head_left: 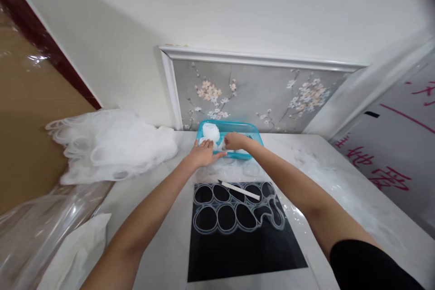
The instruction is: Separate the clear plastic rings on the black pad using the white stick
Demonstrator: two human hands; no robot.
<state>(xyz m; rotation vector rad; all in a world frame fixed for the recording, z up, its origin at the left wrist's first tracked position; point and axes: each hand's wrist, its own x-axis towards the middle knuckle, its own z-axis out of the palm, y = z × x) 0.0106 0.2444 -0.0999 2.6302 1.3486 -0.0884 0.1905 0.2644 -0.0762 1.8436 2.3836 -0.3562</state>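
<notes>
A blue plastic basket stands against the wall with white rolled bundles inside. My left hand lies over its front left rim, fingers stretched across a white bundle and thumb pointing right. Inside the basket my right hand is closed with curled fingers; white material shows just below them, and what they hold is hidden. Nearer to me a black sheet lies flat, with white-edged ring shapes in two rows on it. Across the upper row rests a white pen-like stick with a dark tip.
A big heap of white gauzy rings sits at the left edge of the white table. Clear plastic film spreads on the right. Crumpled white sheeting lies front left. A framed flower panel backs the table.
</notes>
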